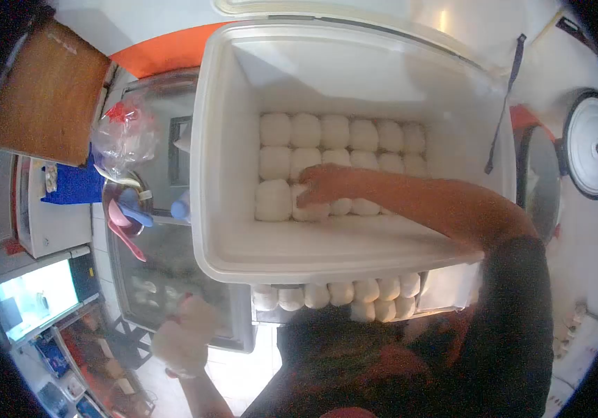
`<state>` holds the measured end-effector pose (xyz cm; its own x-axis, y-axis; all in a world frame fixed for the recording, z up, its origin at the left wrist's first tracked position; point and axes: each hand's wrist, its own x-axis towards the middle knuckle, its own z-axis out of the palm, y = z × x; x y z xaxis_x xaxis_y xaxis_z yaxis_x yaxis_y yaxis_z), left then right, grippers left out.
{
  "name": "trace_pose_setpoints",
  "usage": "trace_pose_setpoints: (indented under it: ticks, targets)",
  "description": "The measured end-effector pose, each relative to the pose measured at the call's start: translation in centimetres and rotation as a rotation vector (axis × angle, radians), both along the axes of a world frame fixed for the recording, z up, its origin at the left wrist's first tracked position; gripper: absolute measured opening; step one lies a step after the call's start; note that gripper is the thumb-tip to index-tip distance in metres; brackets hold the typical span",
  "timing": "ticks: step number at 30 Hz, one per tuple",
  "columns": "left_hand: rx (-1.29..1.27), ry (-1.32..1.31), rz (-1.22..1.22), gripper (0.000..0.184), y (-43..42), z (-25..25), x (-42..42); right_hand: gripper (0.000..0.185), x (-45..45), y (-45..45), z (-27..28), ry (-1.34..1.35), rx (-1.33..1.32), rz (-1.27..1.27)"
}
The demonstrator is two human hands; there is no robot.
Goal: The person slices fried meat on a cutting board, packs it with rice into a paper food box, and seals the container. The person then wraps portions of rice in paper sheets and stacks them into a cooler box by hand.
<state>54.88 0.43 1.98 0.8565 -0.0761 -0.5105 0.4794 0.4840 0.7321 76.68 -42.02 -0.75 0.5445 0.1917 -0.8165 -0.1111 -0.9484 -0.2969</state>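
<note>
Inside a large white cooler box (354,254), rows of rounded white lumps that look like dough balls (275,129) line the bottom. My right hand (327,182) reaches in from the right, its fingers bent down around a dough ball (309,209) in the row nearest me. That ball sits beside another dough ball (273,200) at the row's left end. Outside the box, at lower left, my left hand (171,374) holds a blurred white dough mass (184,338); reddish fingertips show at its top. Whether the mass is one piece or more, I cannot tell.
More dough balls (316,295) lie on a tray (445,287) between the box and my body. To the left are a glass-topped case (173,258), a pink ladle (126,240), a plastic bag (128,136) and a blue crate (76,182). A round lid (593,144) stands at right.
</note>
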Motion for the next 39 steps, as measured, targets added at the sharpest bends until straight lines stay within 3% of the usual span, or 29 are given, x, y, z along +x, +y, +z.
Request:
trace_pose_setpoints:
  ticks: [5, 8, 11, 13, 14, 16, 18, 20, 21, 24, 25, 27, 28, 30, 32, 33, 36, 38, 39]
  targets:
    - [0.088, -0.165, -0.247, 0.079, -5.3, 8.6, 8.1, 0.068, 0.1, -1.0, 2.9, -0.089, 0.064, -0.026]
    - [0.152, -0.269, -0.436, 0.076, -11.2, 13.6, 13.1, 0.063, 1.0, -3.1, 6.7, -0.284, 0.167, -0.043]
    - [0.232, -0.342, -0.628, 0.073, -18.8, 17.1, 17.3, 0.039, 2.5, -9.2, 8.6, -1.203, 0.418, 0.313]
    - [0.31, -0.353, -0.762, 0.071, -24.3, 18.1, 19.5, 0.034, 1.6, -12.5, 13.5, -1.272, 0.651, -0.045]
    - [0.359, -0.348, -0.833, 0.07, -27.1, 17.9, 20.4, 0.032, 0.5, -13.6, 15.5, -0.839, 0.857, -0.667]
    - [0.477, -0.303, -0.962, 0.068, -32.1, 16.2, 21.7, 0.031, -3.0, -16.5, 19.1, -1.071, 0.876, -0.776]
    - [0.656, -0.199, -1.11, 0.078, -36.2, 12.5, 22.4, 0.03, -8.7, -16.2, 22.5, -1.214, 1.072, -0.959]
    - [0.964, -0.098, -1.117, 0.089, -39.7, 5.5, 22.3, 0.029, -14.5, -15.3, 23.0, -1.314, 1.061, -1.12]
    - [0.969, -0.097, -1.111, 0.089, -40.8, 5.0, 22.0, 0.03, -17.7, -15.0, 22.7, -1.34, 1.067, -1.194]
    - [1.143, -0.063, -1.314, 0.1, -43.6, 5.1, 19.2, 0.042, -25.8, -15.2, 19.6, -1.183, 1.378, -0.959]
    - [1.307, -0.104, -1.258, 0.106, -44.5, 7.2, 16.9, 0.043, -27.6, -15.1, 18.3, -1.054, 1.384, -1.042]
    - [1.475, -0.142, -1.206, 0.111, -45.7, 5.2, 16.2, 0.043, -30.6, -14.5, 16.0, -0.824, 1.352, -1.251]
    - [1.482, -0.066, -1.332, 0.115, -46.0, 0.1, 17.5, 0.046, -31.7, -14.7, 14.9, -0.718, 1.314, -1.316]
    - [1.494, 0.018, -1.469, 0.118, -46.0, -2.9, 17.9, 0.048, -33.4, -14.2, 12.1, -0.655, 1.265, -1.457]
    - [1.578, -0.21, -1.649, 0.116, -45.6, -2.8, 17.4, 0.051, -35.1, -14.2, 10.1, -0.516, 1.185, -1.619]
    - [1.582, -0.206, -1.658, 0.116, -45.3, -2.9, 17.8, 0.051, -35.6, -14.3, 9.7, -0.511, 1.187, -1.627]
    - [1.54, -0.513, -2.035, 0.108, -45.8, -2.1, 18.8, 0.052, -37.3, -14.9, 7.9, -0.54, 1.118, -1.665]
    - [1.785, -0.276, -2.159, 0.095, -48.2, 1.6, 18.1, 0.051, -38.1, -15.6, 6.9, -0.58, 1.078, -1.675]
    - [1.795, -0.278, -2.158, 0.095, -48.0, 1.1, 17.8, 0.05, -38.2, -15.8, 6.8, -0.616, 1.024, -1.683]
